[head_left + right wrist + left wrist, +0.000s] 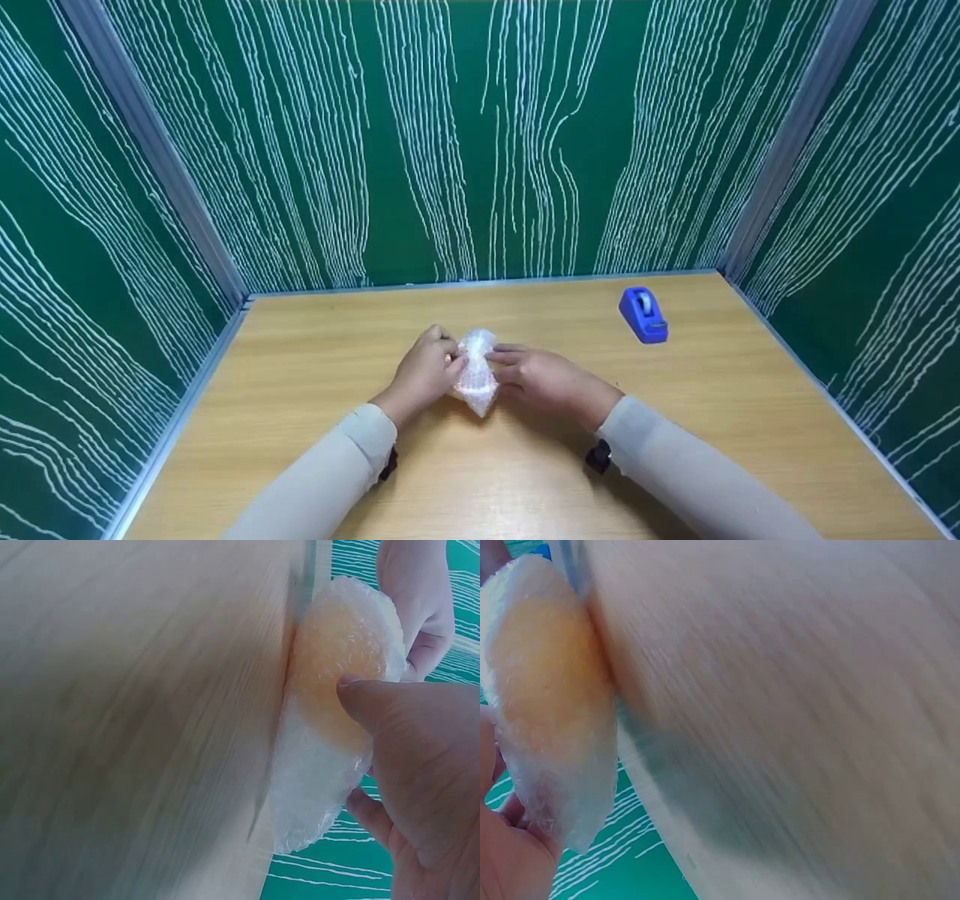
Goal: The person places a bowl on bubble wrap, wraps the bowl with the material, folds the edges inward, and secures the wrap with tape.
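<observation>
A small bubble-wrapped bundle is on the wooden table between the two hands, narrowing to a point at its near end. Something orange shows through the cloudy wrap in the left wrist view; its kind is hidden. My left hand holds the bundle's left side, fingers curled and thumb on the wrap. From the right, my right hand grips it, with the thumb pressed across the orange part and the fingers on the opposite side.
A blue tape dispenser with a roll in it stands toward the table's back right. Green panels with white wavy lines enclose the back and sides, joined by grey metal posts at the corners. The wooden tabletop extends around the hands.
</observation>
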Motion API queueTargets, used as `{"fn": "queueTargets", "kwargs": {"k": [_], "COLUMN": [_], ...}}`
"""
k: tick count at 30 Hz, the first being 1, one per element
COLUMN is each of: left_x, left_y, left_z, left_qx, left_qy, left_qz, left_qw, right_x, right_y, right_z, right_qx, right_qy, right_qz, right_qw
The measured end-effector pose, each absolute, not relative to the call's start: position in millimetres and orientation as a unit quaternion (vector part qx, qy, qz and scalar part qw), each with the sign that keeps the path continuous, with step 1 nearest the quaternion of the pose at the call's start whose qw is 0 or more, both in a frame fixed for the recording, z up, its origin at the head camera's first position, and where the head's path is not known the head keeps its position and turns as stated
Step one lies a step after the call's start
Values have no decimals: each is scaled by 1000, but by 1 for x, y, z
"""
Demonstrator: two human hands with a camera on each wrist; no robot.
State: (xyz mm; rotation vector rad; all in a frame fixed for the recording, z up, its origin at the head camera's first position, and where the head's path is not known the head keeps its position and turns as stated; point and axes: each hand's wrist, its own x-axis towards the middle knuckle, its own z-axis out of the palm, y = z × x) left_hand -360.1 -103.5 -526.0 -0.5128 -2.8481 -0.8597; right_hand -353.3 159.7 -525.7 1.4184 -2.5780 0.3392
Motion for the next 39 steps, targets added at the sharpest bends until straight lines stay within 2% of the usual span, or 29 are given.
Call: {"fn": "queueTargets", "kwargs": {"k": [7,17,25,33,39], "left_x": [-377,-361,-361,-362,-362], "left_y": [-110,-102,-103,-103,-101], "left_z": [-547,-532,-535,-535,-533], "left_qx": [-163,-123,-119,-114,-106], "left_qy": [-930,-933,-935,-938,-938], "left_qz": [-328,-339,-332,-327,-330], "left_qw": [38,22,28,29,22], "right_x": [-351,-353,-370,-404,-420], "right_y": [159,169,206,267,318], "right_z": [-527,-516,-501,-495,-493], "right_qx": [462,436,238,109,18], "right_qy": [-876,-881,-925,-917,-922], "right_qz": [105,165,295,380,385], "right_qw": [89,80,23,47,39]}}
